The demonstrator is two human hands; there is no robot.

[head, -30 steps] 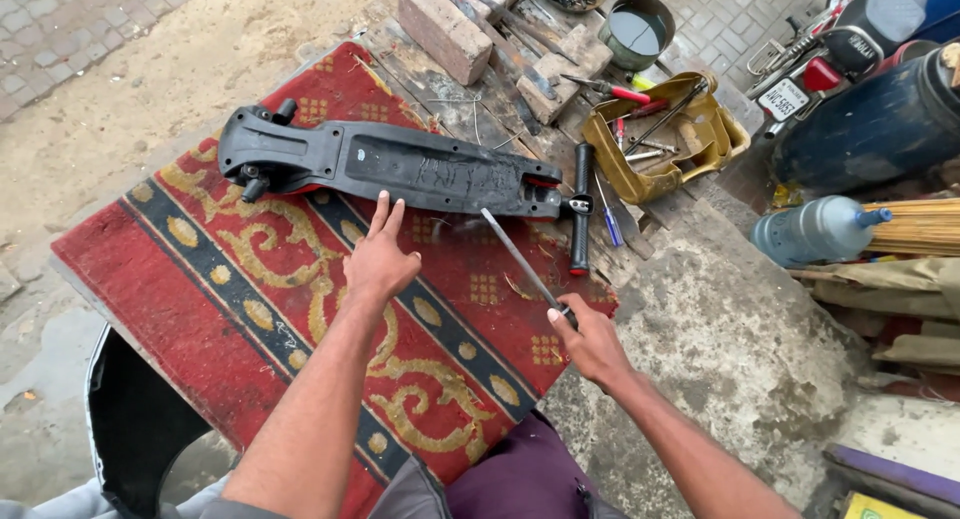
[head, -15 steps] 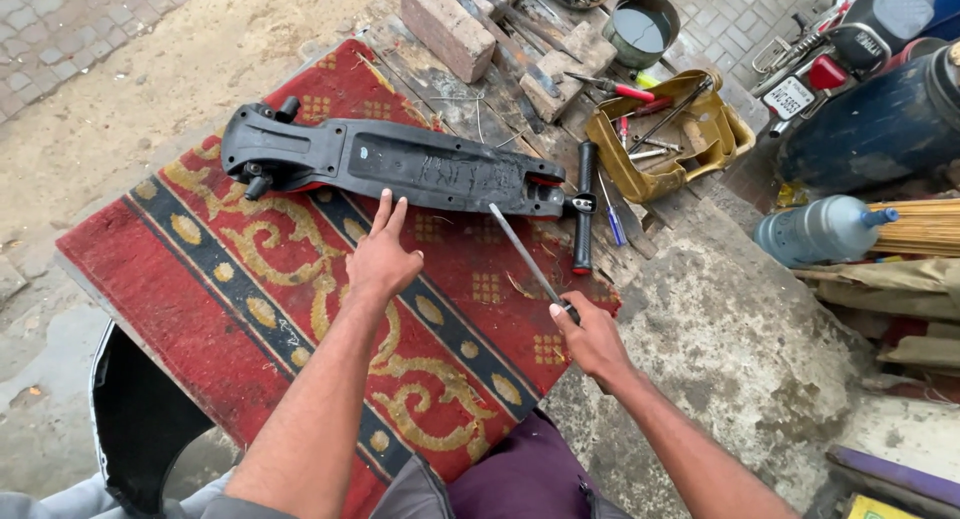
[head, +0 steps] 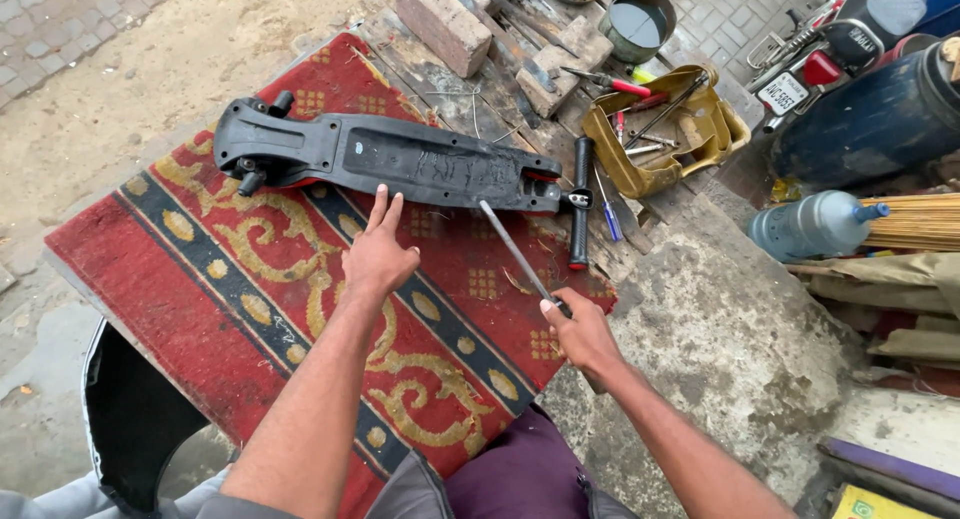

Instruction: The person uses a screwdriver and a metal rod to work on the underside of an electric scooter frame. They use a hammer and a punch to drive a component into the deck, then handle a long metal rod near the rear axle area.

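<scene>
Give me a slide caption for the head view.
Right hand holds a metal rod; left hand reaches toward black scooter deck.

Right hand (head: 582,331) hiding the metal rod's (head: 512,249) grip end, motorbike (head: 850,39) cut by top edge, yellow tray's (head: 720,144) small tools indistinct

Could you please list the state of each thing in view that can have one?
Left hand: open, flat on the rug.
Right hand: closed on the metal rod.
Scooter deck: lying underside up on the rug.
Yellow tray: open, holding tools.
Round tin: open, filled with liquid.
Plastic bottle: lying on its side, capped.
</scene>
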